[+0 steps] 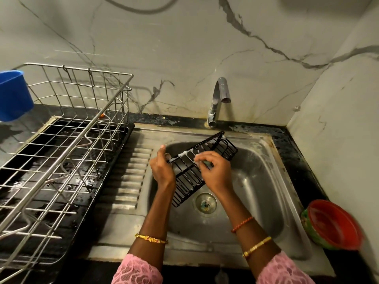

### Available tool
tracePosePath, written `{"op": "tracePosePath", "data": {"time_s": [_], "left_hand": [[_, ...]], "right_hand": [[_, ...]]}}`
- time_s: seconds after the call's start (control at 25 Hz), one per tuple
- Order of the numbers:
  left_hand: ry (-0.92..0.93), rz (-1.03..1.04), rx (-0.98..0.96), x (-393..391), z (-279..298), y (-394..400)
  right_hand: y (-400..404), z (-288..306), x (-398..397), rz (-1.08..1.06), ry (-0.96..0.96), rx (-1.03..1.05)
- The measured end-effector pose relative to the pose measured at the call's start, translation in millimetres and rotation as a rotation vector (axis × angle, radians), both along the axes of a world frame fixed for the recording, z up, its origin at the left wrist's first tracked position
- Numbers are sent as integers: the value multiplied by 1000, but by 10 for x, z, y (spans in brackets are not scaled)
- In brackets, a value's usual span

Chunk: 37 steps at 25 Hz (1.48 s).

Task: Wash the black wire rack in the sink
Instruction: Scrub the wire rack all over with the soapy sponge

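The black wire rack [217,147] is held tilted over the basin of the steel sink [266,181], its far end up toward the tap, white suds along its top rail. My left hand [162,169] grips its near left edge. My right hand [215,171] lies over the middle of the rack, fingers curled round a small greenish scrubber [207,163] pressed against the wires. The rack's lower end hangs just above the drain [205,202].
A steel tap [219,99] stands behind the basin, no water running. A large steel dish rack [61,144] on a black tray fills the left counter, with a blue cup [14,95] hung on it. A red and green bowl [332,224] sits at the right.
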<state>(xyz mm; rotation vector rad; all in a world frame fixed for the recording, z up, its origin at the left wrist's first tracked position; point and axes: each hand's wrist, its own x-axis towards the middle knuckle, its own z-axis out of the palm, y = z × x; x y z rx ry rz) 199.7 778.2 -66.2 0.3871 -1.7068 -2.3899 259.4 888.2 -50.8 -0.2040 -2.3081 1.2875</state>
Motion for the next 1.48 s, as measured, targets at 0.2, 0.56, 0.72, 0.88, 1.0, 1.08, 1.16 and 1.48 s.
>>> {"op": "tracePosePath", "data": {"time_s": [0.2,0.56,0.72,0.88,1.0,1.08,1.16,1.48], "left_hand": [[-6,48,20,38,60,-28],[-108,81,157,-89,-23,-159],[-34,14,163,-34,63,-146],[-10,-44,205,13,76,-98],[-36,-9,272,-7,42,-131],[-85,18,294,-51,-23,-183],[-115,32,300,-79,-57,-224],[-168,42,351,-76,6,-283]], "right_hand": [[-26,33,-171,67,8,14],[51,-437,470,-112,13,-143],[72,-1,61,-110,206,-80],[40,174,-347,-40,126,51],[-1,121,-297,20,63,92],[21,36,-107,19,56,92],[75,-41,91,-23,58,68],[47,42,-99,8,95,34]]}}
